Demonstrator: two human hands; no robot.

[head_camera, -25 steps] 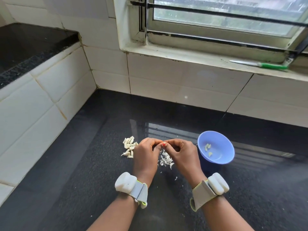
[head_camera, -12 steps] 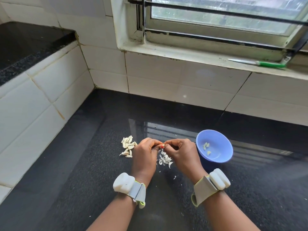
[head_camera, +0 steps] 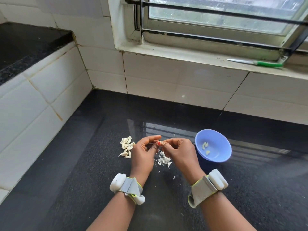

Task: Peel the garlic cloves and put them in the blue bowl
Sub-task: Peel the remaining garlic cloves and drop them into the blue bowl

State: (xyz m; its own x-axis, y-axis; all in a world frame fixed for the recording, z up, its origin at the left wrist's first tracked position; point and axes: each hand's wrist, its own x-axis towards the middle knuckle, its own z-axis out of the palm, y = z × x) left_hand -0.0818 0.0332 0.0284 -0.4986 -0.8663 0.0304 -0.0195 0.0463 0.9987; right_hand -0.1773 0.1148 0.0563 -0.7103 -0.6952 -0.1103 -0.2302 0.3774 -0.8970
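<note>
Black counter, garlic cloves, likely peels, blue bowl

The surface under my hands is glossy black with fine pale speckles. The bowl is soft blue, with pale yellowish-green peeled cloves inside. The unpeeled cloves are creamy white, the peel scraps white. My wrist bands are grey, edged lime. The wall tiles are white, and the knife handle is green.

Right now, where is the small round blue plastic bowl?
The small round blue plastic bowl sits on the black granite counter, just right of the right hand, with a few peeled garlic cloves inside.
</note>
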